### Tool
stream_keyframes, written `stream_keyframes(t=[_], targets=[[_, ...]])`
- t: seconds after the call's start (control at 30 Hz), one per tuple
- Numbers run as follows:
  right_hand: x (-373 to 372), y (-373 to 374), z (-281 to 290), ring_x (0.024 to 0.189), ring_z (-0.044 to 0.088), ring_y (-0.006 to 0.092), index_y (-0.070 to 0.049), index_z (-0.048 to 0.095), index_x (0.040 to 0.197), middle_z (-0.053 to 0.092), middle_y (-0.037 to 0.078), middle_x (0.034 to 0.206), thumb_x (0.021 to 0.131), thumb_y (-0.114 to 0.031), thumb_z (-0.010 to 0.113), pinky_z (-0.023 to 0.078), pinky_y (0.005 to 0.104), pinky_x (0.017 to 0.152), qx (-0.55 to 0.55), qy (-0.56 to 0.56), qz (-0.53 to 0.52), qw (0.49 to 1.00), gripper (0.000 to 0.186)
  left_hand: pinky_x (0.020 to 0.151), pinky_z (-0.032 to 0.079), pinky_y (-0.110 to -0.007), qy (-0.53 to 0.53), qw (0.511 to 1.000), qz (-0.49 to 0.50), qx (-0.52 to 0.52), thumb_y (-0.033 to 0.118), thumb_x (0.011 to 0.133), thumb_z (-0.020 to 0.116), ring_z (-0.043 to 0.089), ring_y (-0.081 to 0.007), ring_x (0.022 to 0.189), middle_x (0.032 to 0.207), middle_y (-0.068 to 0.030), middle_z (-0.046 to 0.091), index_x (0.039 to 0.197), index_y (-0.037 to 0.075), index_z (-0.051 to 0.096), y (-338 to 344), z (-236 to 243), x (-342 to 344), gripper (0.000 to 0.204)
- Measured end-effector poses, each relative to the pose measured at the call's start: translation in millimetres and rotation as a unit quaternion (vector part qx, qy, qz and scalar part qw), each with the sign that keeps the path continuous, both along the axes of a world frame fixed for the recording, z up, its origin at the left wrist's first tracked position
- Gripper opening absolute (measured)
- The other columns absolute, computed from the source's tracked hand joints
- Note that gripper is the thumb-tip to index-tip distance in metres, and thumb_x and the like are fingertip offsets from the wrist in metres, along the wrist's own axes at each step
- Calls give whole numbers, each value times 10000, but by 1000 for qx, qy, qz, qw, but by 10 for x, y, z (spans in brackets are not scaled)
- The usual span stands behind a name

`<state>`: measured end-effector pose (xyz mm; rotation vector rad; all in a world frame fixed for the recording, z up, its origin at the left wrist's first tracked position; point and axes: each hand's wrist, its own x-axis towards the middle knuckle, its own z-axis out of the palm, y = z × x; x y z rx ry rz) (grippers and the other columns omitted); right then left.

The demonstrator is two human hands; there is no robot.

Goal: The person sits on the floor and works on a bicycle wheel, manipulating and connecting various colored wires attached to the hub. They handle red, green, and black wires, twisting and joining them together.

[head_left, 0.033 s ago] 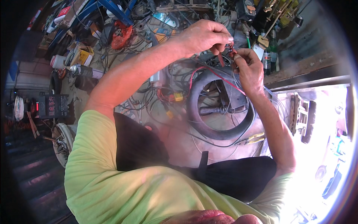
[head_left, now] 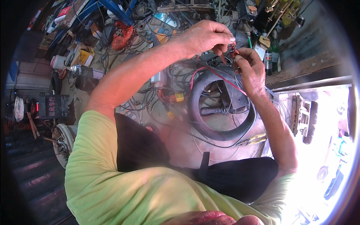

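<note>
My left hand [head_left: 212, 37] is closed, thumb and forefinger pinching the top of a small dark red piece [head_left: 234, 50], possibly a wire connection, too small to make out. Just below and right of it, my right hand [head_left: 251, 71] grips the same piece with its fingertips. A red strip hangs beneath my left fingers. Thin wires and a long red cable [head_left: 225, 78] run under my hands, over a black tyre or tube ring [head_left: 197, 112] with dark metal parts inside it. Yellow-handled pliers [head_left: 255, 139] lie at the ring's lower right.
Tangled cables, a yellow connector [head_left: 179, 96] and a silver box [head_left: 155, 78] lie left of the ring. A spray can [head_left: 86, 72], red plastic bag [head_left: 122, 35] and black battery-like box [head_left: 52, 107] are farther left. Bottles [head_left: 272, 60] stand by a ledge [head_left: 300, 69]. A bright doorway is at right.
The red strip under my left fingers has shifted very slightly. My arms and the surrounding things look the same.
</note>
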<state>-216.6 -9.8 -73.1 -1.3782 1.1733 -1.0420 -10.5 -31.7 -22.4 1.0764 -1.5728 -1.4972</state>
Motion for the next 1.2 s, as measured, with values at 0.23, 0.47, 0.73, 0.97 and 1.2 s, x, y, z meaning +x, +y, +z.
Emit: stream_keyframes(t=[0.23,0.47,0.73,0.97,1.2], targets=[[15,-11,31,821,635,115,-10,675,1030,698,47,886,898,-163,683,504,263,765,-110,16,-22,994,203,628,460,-251,6,1000,-7,-10,217,965,600,570,-109,693,749,-23,608,983,-3,671,16,34,-24,232],[-35,-55,59,817,624,95,1,671,1028,694,42,916,953,-145,641,515,255,749,-85,-30,-9,996,167,618,462,-253,-21,999,18,-30,208,968,597,573,-106,692,743,-20,610,982,1,683,19,86,20,224],[7,-9,115,815,645,104,33,636,1048,682,67,917,959,-141,635,552,259,746,-41,-50,-12,998,195,595,460,-254,-52,995,40,-80,207,967,605,577,-96,671,737,-15,624,958,14,685,2,9,32,208],[-50,-31,115,837,657,122,39,647,1013,696,84,903,940,-164,642,533,264,771,-40,-39,0,998,216,665,489,-261,-132,975,-1,-180,232,928,668,630,-110,742,833,-49,695,989,3,700,10,-6,49,240],[-35,-16,147,865,653,132,32,649,1008,694,87,906,937,-198,617,509,273,827,6,-56,23,998,243,724,506,-271,-166,975,-36,-146,203,891,686,657,-116,786,872,-70,728,1000,-2,710,52,23,3,234]])
